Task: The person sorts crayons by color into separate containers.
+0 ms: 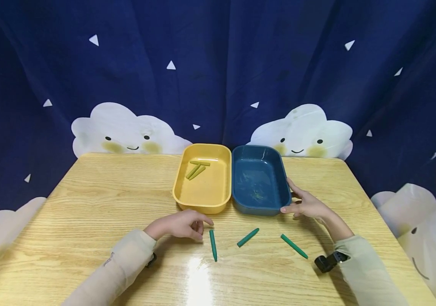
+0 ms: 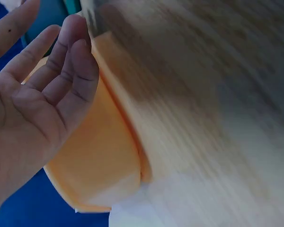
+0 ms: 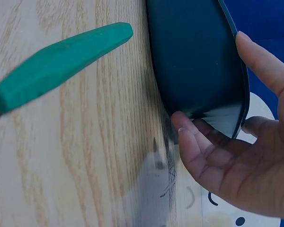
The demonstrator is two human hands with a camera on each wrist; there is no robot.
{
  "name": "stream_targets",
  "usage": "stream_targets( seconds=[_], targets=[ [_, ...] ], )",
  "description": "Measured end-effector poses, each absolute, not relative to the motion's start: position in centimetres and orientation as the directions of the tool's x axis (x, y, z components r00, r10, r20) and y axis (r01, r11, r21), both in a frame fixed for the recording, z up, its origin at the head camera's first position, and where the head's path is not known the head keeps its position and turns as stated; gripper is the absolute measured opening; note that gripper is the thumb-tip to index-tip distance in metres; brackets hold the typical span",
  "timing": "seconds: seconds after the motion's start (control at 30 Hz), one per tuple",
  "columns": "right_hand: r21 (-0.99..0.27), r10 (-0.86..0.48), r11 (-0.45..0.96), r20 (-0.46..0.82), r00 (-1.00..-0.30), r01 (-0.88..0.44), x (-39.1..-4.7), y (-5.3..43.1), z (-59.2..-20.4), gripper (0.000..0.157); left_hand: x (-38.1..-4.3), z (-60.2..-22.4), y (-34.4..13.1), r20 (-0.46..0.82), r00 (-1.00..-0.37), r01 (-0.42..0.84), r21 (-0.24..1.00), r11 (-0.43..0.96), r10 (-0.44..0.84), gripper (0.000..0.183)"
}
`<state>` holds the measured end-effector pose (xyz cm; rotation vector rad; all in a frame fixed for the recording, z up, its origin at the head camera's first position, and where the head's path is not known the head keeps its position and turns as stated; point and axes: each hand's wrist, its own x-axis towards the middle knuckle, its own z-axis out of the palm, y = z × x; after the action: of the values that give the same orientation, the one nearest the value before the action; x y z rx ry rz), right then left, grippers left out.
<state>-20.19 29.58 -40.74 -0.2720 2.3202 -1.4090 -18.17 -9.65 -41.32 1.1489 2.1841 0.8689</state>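
In the head view my left hand (image 1: 187, 224), fingers loosely bent, hovers in front of the yellow bin (image 1: 202, 206), beside one green crayon (image 1: 213, 245). Nothing is held in it; in the left wrist view its palm and bent fingers (image 2: 83, 66) stand before the orange-looking bin. My right hand (image 1: 307, 204) touches the near right corner of the dark blue bin (image 1: 261, 208). One fingertip (image 3: 244, 38) rests on that bin's rim in the right wrist view. Two other green crayons, one in the middle (image 1: 248, 237) and one at right (image 1: 294, 246), lie on the table.
Three olive-yellow crayons (image 1: 196, 169) lie inside the yellow bin. Both bins stand side by side on the wooden table (image 1: 126, 182), near its back edge. A dark blue curtain (image 1: 202, 85) with white clouds hangs behind. A black wrist device (image 1: 329, 261) sits on the right wrist.
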Motion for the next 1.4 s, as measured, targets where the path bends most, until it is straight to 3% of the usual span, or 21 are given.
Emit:
stream_targets(
  seconds=[0.2, 0.43, 0.57, 0.8, 1.03, 1.4],
  targets=[
    [-0.876, -0.367, 0.480, -0.246, -0.897, 0.044, -20.1, 29.5, -40.6, 0.102, -18.4, -41.7, -8.8, -0.134, -0.476, 0.602, 0.670, 0.433, 0.869, 0.035],
    [-0.875, -0.363, 0.482, -0.250, -0.898, 0.048, -20.1, 29.5, -40.5, 0.102, -18.3, -42.0, -8.2, -0.124, -0.516, 0.648, 0.591, 0.481, 0.848, 0.014],
    [-0.879, -0.366, 0.473, -0.252, -0.896, 0.055, -20.1, 29.6, -40.6, 0.102, -18.2, -42.0, -8.0, -0.137, -0.515, 0.657, 0.571, 0.492, 0.846, 0.016],
    [-0.884, -0.377, 0.463, -0.260, -0.889, 0.062, -20.2, 29.6, -40.7, 0.101, -18.3, -42.0, -8.5, -0.149, -0.481, 0.646, 0.606, 0.464, 0.864, 0.018],
    [-0.890, -0.375, 0.452, -0.253, -0.892, 0.062, -20.1, 29.5, -40.7, 0.103, -18.2, -41.0, -8.8, -0.057, -0.472, 0.640, 0.664, 0.386, 0.880, 0.014],
    [-0.888, -0.368, 0.457, -0.242, -0.898, 0.052, -19.9, 29.5, -40.7, 0.101, -18.3, -39.8, -8.9, 0.067, -0.527, 0.599, 0.736, 0.314, 0.847, 0.012]
  ],
)
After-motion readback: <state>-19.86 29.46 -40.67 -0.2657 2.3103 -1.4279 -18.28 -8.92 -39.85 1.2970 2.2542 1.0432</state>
